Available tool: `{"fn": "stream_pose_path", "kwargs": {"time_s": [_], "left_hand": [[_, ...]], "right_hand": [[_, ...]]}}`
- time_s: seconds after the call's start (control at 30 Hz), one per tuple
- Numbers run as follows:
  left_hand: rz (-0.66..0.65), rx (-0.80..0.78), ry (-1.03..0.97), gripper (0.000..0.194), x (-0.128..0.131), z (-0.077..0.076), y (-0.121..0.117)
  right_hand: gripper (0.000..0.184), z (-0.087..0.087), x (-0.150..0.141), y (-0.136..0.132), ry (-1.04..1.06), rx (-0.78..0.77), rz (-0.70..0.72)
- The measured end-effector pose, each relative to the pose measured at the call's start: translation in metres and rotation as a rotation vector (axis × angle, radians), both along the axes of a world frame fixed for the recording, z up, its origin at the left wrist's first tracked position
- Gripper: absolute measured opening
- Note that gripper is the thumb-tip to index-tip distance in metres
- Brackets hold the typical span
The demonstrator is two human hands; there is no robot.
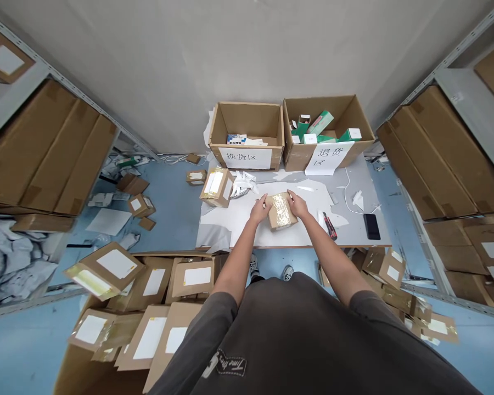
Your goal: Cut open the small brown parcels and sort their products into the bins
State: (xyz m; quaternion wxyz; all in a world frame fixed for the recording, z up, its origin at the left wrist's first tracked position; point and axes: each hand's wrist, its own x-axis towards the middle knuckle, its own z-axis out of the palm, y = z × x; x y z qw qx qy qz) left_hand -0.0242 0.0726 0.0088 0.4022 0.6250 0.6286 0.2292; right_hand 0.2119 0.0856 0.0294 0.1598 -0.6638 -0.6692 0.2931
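The small box (282, 211) sits near the middle of the table's (356, 235) front edge, closed, its tape apparently uncut, though glare makes that uncertain; opening is not done, and the cutter (330, 226) lies unheld beside it. The left hand's (260, 209) fingers press its left side, the right hand's (298, 204) its right, so it is clamped between them. It is squarish brown cardboard under shiny, wrinkled tape. A boxy labelled parcel (217, 187) stands closed at the left edge, by crumpled white paper (244, 182); smooth green cartons (321, 122) fill part of the rear-right bin (341, 112).
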Motion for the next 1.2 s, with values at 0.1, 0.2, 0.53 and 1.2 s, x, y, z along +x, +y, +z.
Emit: {"fn": "stream_pose_path", "kwargs": {"time_s": [0.1, 0.2, 0.53, 1.2], "left_hand": [[0.054, 0.032, -0.023, 0.072, 0.002, 0.005, -0.016], [0.061, 0.118, -0.047, 0.071, -0.001, 0.006, -0.048], [-0.07, 0.121, 0.056, 0.068, 0.019, -0.001, -0.115], [-0.035, -0.202, 0.176, 0.075, 0.006, -0.005, -0.019]], "right_hand": [[0.066, 0.001, 0.013, -0.023, 0.064, -0.014, -0.007], [0.074, -0.004, 0.026, -0.06, 0.149, 0.015, -0.042], [0.058, -0.014, 0.012, -0.118, 0.167, 0.112, 0.053], [0.075, -0.042, -0.011, -0.032, 0.135, -0.19, -0.101]]}}
